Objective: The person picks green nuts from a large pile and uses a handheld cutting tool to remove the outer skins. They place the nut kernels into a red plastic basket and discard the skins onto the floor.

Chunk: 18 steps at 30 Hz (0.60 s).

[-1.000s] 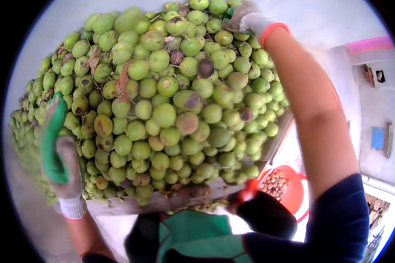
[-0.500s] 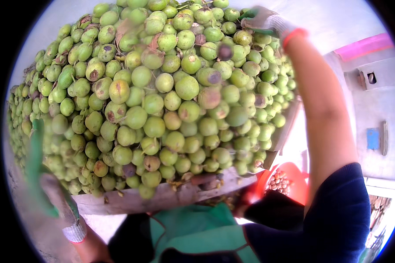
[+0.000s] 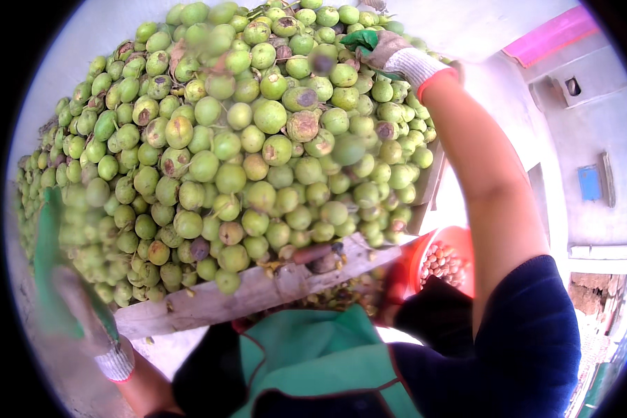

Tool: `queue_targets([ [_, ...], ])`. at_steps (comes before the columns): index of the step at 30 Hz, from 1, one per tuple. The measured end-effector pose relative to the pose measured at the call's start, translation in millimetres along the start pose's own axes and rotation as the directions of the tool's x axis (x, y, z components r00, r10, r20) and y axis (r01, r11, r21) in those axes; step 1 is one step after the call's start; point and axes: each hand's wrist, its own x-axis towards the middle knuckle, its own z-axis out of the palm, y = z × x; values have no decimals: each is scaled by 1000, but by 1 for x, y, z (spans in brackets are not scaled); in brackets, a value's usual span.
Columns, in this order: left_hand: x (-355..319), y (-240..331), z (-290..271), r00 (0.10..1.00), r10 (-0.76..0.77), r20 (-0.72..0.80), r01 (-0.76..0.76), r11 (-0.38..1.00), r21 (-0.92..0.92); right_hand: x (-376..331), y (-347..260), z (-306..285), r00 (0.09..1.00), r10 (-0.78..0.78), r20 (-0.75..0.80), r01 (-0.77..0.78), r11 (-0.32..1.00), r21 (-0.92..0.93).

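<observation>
Nearest to my view is a teal-green cloth apron with thin red edging. Just beyond it, a pale, worn wooden plank borders a big heap of round, green-skinned fruits. A brown, stick-shaped thing with a dark end lies by the plank's upper edge, too blurred for me to name. At the right, a round red plastic basin holds small brown nuts.

At the left, the left hand, in a grey-and-green work glove with a white knit cuff, has its grip spread straight beside the heap; blur keeps me from telling whether it touches. Working from afar, I would keep that palm broad and gentle, since pushing low could send loose fruits over the plank.

Most fruits look plump and bright green; some carry brown blotches, and one near the front is purplish-dark. At the heap's far right, the right hand, gloved alike, has its grip curled; I cannot tell whether it pinches anything.
</observation>
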Motion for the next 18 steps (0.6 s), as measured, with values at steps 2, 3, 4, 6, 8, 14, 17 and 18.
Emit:
queue_targets([
  [2,1,-6,-8,1000,-11,-4,11,1000,-4,-12,7,-2,986,-136,96,142,988,-62],
  [3,-2,-5,-16,1000,-19,-15,19,1000,16,-5,-9,-3,984,-142,105,157,975,-155],
  [4,-4,-8,-19,999,-35,-6,35,999,18,-1,-16,4,984,-117,132,147,956,-253],
  [6,-1,-11,-20,999,-43,15,43,999,2,31,15,37,987,-118,108,122,992,-27],
  [8,-1,-7,-16,998,-54,36,54,999,-1,54,24,53,995,-96,12,92,983,160],
  [14,-2,-54,-78,963,-267,-23,266,962,-54,-92,17,-17,895,-126,-428,80,989,-124],
  [17,-9,-16,-66,988,-135,70,131,990,57,-201,54,-13,925,-130,-357,145,989,15],
  [18,-10,0,-67,992,-79,97,70,993,92,-242,64,-8,994,70,-88,-66,997,51],
])
